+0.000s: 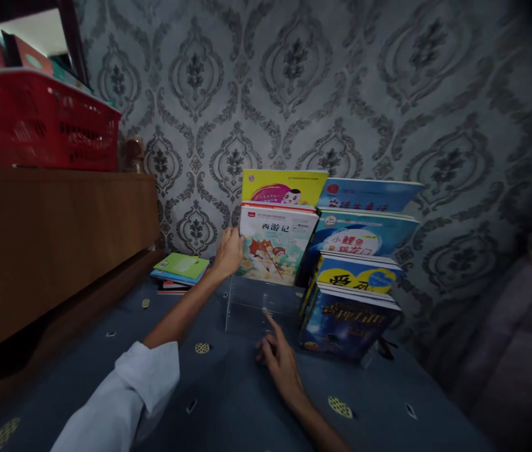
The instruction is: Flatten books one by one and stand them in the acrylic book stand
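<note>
My left hand (230, 252) is closed on the left edge of a white picture-covered book (275, 248) with Chinese characters, its fingertips partly hidden at the edge. That book leans upright in front of a yellow book (285, 187), in a clear plastic stepped stand (251, 311). Low in front of the stand is my right hand (281, 364), holding nothing, with the index finger stretched toward the clear plastic and the other fingers loosely bent. Right of it, a dark blue book (351, 323) fronts several tiered books, including a yellow-and-blue one (360, 274) and a light blue one (364, 235).
A small pile of thin books (184, 265) with a green one on top lies at the left near the wall. Beyond it stands a wooden cabinet (59, 232) bearing a red plastic basket (44, 119). Dark patterned cloth (228, 389) covers the surface.
</note>
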`<control>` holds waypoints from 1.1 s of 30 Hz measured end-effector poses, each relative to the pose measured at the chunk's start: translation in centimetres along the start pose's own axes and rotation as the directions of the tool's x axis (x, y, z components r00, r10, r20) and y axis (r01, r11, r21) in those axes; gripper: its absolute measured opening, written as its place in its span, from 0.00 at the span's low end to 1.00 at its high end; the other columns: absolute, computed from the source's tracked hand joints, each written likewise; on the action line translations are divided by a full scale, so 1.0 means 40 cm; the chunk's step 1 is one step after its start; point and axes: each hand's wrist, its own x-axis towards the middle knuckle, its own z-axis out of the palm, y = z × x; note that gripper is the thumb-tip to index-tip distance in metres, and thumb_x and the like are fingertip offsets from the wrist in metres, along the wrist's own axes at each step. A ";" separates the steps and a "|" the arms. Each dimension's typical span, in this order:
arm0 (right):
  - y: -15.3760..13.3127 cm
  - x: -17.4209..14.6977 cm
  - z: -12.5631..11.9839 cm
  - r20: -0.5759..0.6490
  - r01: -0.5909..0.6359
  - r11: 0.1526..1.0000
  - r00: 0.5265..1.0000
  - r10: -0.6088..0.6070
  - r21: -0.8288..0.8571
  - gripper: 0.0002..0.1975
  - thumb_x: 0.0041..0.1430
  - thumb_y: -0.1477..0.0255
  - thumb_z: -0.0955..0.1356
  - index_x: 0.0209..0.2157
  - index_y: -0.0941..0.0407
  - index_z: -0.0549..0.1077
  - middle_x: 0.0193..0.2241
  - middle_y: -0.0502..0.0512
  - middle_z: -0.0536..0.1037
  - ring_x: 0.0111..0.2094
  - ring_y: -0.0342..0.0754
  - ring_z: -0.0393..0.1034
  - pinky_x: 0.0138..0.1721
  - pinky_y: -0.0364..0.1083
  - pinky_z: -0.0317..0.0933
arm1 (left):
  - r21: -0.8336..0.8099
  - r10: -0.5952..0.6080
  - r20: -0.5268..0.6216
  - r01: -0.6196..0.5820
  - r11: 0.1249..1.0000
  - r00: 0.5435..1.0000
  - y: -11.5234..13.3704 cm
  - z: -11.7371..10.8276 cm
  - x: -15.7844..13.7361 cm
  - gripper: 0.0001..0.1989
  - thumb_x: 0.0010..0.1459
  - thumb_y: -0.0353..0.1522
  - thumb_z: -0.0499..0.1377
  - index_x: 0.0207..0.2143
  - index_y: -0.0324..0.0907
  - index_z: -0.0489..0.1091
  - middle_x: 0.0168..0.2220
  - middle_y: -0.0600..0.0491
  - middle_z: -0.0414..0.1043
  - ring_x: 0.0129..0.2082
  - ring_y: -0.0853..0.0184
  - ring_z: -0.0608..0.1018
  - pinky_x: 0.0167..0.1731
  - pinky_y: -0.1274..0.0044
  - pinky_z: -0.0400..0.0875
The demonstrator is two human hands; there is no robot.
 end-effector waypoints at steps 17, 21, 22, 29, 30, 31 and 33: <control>-0.195 0.153 -0.116 -0.259 0.069 0.997 0.964 -0.057 0.039 0.44 0.59 0.55 0.68 0.69 0.59 0.49 0.28 0.52 0.80 0.24 0.48 0.74 0.26 0.46 0.70 | -0.342 0.015 -0.008 -0.016 0.940 1.000 -0.018 -0.012 0.061 0.10 0.68 0.32 0.50 0.46 0.37 0.68 0.45 0.43 0.74 0.48 0.58 0.76 0.50 0.68 0.69; -0.202 0.163 -0.117 -0.261 0.046 0.998 0.965 -0.036 0.032 0.46 0.59 0.53 0.68 0.70 0.59 0.47 0.30 0.53 0.80 0.25 0.48 0.74 0.27 0.47 0.70 | -0.399 0.025 0.012 -0.018 0.917 1.000 -0.028 -0.012 0.080 0.09 0.67 0.32 0.51 0.43 0.39 0.69 0.43 0.46 0.75 0.45 0.59 0.76 0.49 0.69 0.70; -0.201 0.165 -0.116 -0.258 0.042 0.999 0.965 -0.034 0.027 0.47 0.59 0.52 0.67 0.70 0.60 0.46 0.30 0.54 0.80 0.25 0.48 0.74 0.27 0.47 0.70 | -0.410 0.031 0.019 -0.020 0.912 0.999 -0.032 -0.012 0.082 0.09 0.67 0.32 0.51 0.43 0.39 0.69 0.43 0.46 0.75 0.45 0.60 0.76 0.48 0.69 0.70; -0.178 0.176 -0.104 -0.238 0.040 0.999 0.971 -0.037 0.007 0.45 0.61 0.54 0.66 0.70 0.61 0.44 0.31 0.54 0.80 0.24 0.47 0.73 0.26 0.46 0.68 | -0.492 0.087 0.058 -0.048 0.869 0.995 -0.045 -0.020 0.088 0.11 0.68 0.33 0.51 0.44 0.40 0.71 0.43 0.48 0.77 0.43 0.61 0.77 0.46 0.72 0.71; -0.173 0.172 -0.099 -0.226 0.038 0.999 0.973 -0.035 0.007 0.45 0.61 0.55 0.65 0.70 0.61 0.44 0.31 0.54 0.80 0.24 0.47 0.73 0.26 0.46 0.69 | -0.501 0.096 0.053 -0.056 0.864 0.994 -0.047 -0.023 0.086 0.12 0.68 0.34 0.51 0.45 0.39 0.71 0.44 0.48 0.77 0.44 0.61 0.77 0.46 0.71 0.71; -0.168 0.165 -0.093 -0.211 0.035 0.999 0.977 -0.033 0.006 0.44 0.62 0.56 0.65 0.70 0.61 0.44 0.30 0.53 0.80 0.24 0.47 0.73 0.26 0.46 0.69 | -0.504 0.102 0.046 -0.065 0.861 0.994 -0.051 -0.026 0.082 0.13 0.68 0.34 0.51 0.46 0.39 0.71 0.45 0.47 0.77 0.45 0.60 0.78 0.47 0.71 0.71; -0.155 0.142 -0.076 -0.174 0.030 1.000 0.984 -0.030 -0.003 0.42 0.63 0.57 0.64 0.70 0.61 0.45 0.29 0.52 0.79 0.24 0.47 0.73 0.27 0.46 0.69 | -0.485 0.096 0.038 -0.066 0.872 0.995 -0.070 -0.033 0.064 0.14 0.68 0.35 0.50 0.48 0.38 0.71 0.46 0.46 0.77 0.46 0.60 0.78 0.48 0.71 0.71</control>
